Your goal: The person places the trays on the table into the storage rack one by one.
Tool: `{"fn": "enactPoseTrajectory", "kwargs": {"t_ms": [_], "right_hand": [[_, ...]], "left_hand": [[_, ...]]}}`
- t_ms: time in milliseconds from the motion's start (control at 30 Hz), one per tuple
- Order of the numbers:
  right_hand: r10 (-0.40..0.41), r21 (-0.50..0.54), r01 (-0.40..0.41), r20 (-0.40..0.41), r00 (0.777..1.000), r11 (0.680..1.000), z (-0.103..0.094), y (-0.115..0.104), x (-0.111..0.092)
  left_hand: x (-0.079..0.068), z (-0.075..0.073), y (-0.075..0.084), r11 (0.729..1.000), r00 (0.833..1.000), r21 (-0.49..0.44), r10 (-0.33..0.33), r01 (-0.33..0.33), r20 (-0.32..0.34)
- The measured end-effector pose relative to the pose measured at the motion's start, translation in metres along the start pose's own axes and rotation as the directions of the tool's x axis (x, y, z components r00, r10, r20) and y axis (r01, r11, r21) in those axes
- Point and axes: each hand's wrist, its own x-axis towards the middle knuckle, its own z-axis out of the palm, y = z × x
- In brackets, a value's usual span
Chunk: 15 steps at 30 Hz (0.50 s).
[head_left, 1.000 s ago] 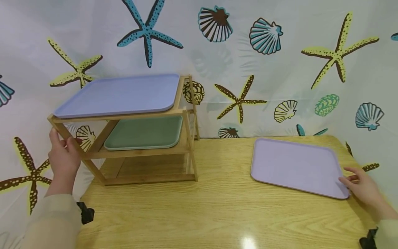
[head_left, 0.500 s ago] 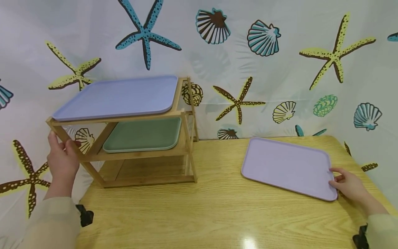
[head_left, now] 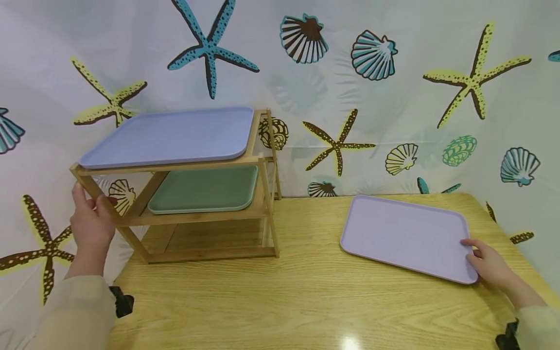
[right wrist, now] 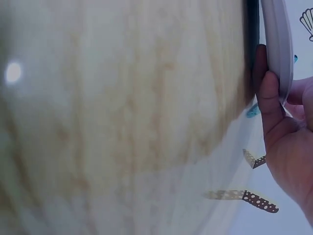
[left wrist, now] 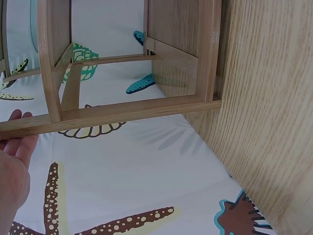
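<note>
My left hand [head_left: 93,221] grips the front left post of a three-level wooden shelf rack [head_left: 205,253], fingers wrapped round the slat in the left wrist view. A blue-lavender tray [head_left: 175,136] lies on the rack's top level. On the middle level sits a smaller green tray [head_left: 205,188]. To the right, a lilac tray [head_left: 407,238] is over the table, its right edge pinched by my right hand [head_left: 492,262]. Fingers pass under the tray's edge [right wrist: 279,49] in the right wrist view, with the thumb on the other side.
The wood-grain table [head_left: 315,301] extends under everything, its right edge running beside my right forearm. Behind and at both sides hangs a white cloth [head_left: 402,107] printed with starfish and shells. A black strap mount [head_left: 122,301] sits on my left wrist.
My right hand has taken hold of the lilac tray's right edge, and the tray has shifted a little to the left. My left hand stays on the rack's post.
</note>
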Motion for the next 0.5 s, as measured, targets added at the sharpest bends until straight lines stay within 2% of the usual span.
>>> {"fn": "enactPoseTrajectory", "kwargs": {"t_ms": [233,500], "right_hand": [[0.022,0.094,-0.025,0.026,0.999,0.995,-0.004,-0.003,-0.010],[0.019,0.194,-0.022,0.017,1.000,0.981,-0.005,-0.006,-0.032]], "left_hand": [[0.000,0.001,-0.001,0.999,0.999,-0.008,0.036,-0.036,-0.009],[-0.002,0.000,-0.002,0.998,0.997,-0.010,0.062,-0.063,-0.036]]}}
